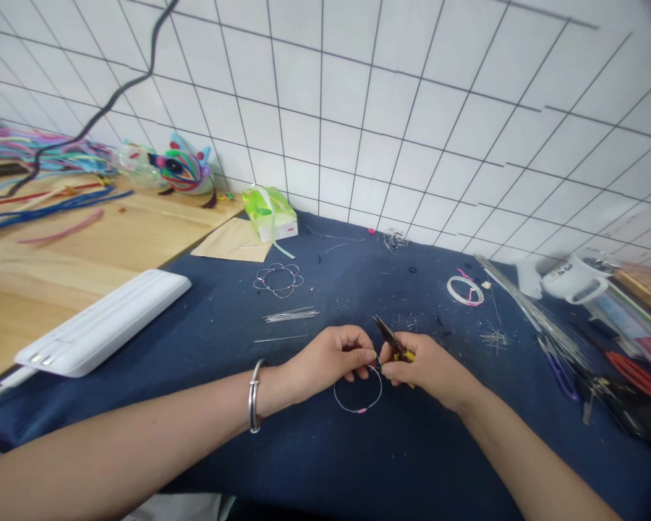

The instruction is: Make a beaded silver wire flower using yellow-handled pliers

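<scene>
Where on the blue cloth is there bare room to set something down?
The blue cloth looks largely bare between the white device and the straight wires, and on the near side of the beaded wire ring, between the forearms. The right edge is crowded: bundled wires, a purple-handled tool, a white mug.

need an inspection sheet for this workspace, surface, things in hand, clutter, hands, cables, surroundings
Surface: dark blue cloth, flecked with small scraps
Work things: wire ring with pink piece; pliers; wire flower; straight wires
Clutter: tangled wire, tape roll, tissue pack, brown paper
Hands: left hand pinches the wire ring; right hand holds the pliers
Cables: black cable at upper left; white cable at white device
Surroundings: white tiled wall; wooden table at left
</scene>
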The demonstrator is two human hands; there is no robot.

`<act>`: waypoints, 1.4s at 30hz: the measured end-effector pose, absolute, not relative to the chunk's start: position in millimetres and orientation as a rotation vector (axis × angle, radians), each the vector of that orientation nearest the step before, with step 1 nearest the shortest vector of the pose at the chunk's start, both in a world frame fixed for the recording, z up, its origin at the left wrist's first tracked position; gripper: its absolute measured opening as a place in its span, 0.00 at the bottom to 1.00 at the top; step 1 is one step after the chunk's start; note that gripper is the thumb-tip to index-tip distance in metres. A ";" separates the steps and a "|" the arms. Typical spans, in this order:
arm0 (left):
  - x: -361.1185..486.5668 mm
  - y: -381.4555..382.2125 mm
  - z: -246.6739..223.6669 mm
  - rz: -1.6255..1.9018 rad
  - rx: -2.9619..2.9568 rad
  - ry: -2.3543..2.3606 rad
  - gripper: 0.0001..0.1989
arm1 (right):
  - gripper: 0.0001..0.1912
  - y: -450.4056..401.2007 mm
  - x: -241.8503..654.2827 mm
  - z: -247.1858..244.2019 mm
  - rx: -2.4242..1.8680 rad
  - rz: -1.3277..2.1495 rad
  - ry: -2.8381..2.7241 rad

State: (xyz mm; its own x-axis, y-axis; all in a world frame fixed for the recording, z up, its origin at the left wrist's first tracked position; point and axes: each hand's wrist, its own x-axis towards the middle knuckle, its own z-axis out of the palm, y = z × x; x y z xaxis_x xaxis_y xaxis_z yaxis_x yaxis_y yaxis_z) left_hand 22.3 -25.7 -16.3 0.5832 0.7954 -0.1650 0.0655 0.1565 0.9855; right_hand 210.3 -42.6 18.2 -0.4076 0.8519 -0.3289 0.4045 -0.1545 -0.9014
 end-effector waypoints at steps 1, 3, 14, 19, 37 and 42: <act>22.5 -26.0 -16.2 0.615 1.340 0.826 0.08 | 0.05 -42.4 210.8 17.9 -1.411 1.610 -1.713; 22.8 -26.5 -16.2 0.609 1.356 0.822 0.07 | 0.06 -41.9 211.7 16.5 -1.391 1.658 -1.670; 22.7 -26.3 -17.0 0.608 1.371 0.781 0.06 | 0.07 -40.1 215.0 8.6 -1.403 1.678 -1.587; 22.5 -26.0 -19.0 0.608 1.371 0.788 0.06 | 0.07 -40.3 216.6 10.6 -1.418 1.674 -1.595; 24.6 -25.4 -19.4 0.570 1.390 0.739 0.06 | 0.07 -42.2 211.2 9.7 -1.368 1.764 -1.547; 23.4 -25.3 -18.8 0.631 1.284 0.795 0.07 | 0.09 -41.2 212.7 11.4 -1.381 1.712 -1.527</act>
